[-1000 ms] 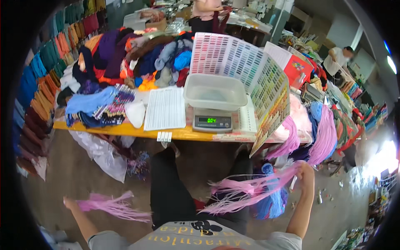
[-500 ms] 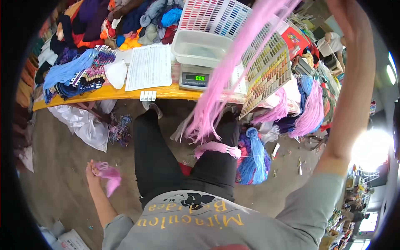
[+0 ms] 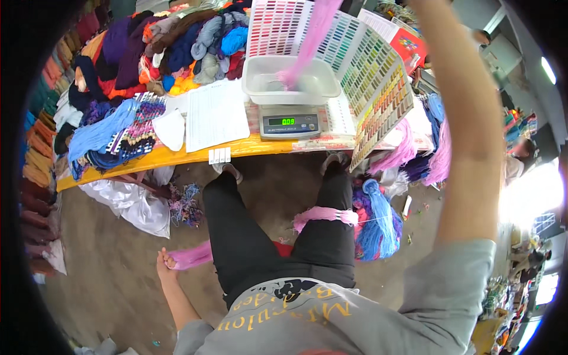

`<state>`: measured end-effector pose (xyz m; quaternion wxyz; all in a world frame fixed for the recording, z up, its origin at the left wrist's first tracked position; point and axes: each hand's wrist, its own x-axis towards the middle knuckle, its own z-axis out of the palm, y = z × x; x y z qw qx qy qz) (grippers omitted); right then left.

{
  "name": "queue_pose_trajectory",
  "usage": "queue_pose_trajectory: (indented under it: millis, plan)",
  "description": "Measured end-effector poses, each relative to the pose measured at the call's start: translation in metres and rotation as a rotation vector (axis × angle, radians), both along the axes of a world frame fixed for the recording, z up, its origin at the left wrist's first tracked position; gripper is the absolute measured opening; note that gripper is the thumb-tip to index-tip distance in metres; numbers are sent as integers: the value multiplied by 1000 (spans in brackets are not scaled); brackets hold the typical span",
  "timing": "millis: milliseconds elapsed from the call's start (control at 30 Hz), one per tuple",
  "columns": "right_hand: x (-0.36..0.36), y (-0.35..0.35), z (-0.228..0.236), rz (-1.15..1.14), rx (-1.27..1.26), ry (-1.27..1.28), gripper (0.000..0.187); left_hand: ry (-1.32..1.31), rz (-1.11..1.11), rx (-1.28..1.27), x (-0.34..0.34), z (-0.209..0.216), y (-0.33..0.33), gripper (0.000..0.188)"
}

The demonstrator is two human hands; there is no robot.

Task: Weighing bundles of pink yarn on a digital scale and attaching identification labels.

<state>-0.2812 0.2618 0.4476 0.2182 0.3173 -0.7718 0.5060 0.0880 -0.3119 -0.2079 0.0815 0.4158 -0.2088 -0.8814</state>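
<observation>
At lower left my left hand (image 3: 166, 260) is closed on a small bundle of pink yarn (image 3: 192, 256), which trails toward my leg. My right forearm (image 3: 473, 136) rises past the upper edge, and the hand itself is out of view. From above hangs a long pink yarn hank (image 3: 313, 38); its lower end dips into a white plastic tub (image 3: 260, 93), and its upper end is cut off. The tub stands on a grey electronic scale (image 3: 290, 125) with a lit green display. Another pink strand bundle (image 3: 325, 216) lies across my right thigh.
The yellow-edged table (image 3: 168, 158) carries a printed sheet (image 3: 216, 115), a fold-out colour chart (image 3: 378, 89) and piles of coloured yarn (image 3: 127, 47). Blue yarn (image 3: 378, 216) hangs beside my right leg. White plastic bags (image 3: 133, 204) lie under the table at left. Other people are in the right background.
The long pink hank has swung away from my lap to the tub, its end now inside. My left hand has shifted right and up slightly, its yarn stretching toward my leg.
</observation>
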Motion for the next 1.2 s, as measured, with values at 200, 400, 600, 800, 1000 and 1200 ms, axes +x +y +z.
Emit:
queue_pose_trajectory:
  millis: [200,400,600,800,1000,1200]
  plan:
    - [-18,-34,-259,-378,667,-234,25,398,-171,177,-15,90,69,39]
    - [94,-27,-384,-482,567,-4,24,375,-365,-426,-40,148,156,30]
    - [215,-54,-415,-21,-8,-507,17,387,-541,-583,-72,178,248,30]
    - [277,-96,-443,186,-169,-813,14,564,-843,-408,-81,198,326,34]
    - [276,-94,-444,190,-240,-813,9,537,-836,-319,-81,213,335,33]
    - [277,-89,-436,183,-207,-835,10,502,-832,-255,-81,216,343,32]
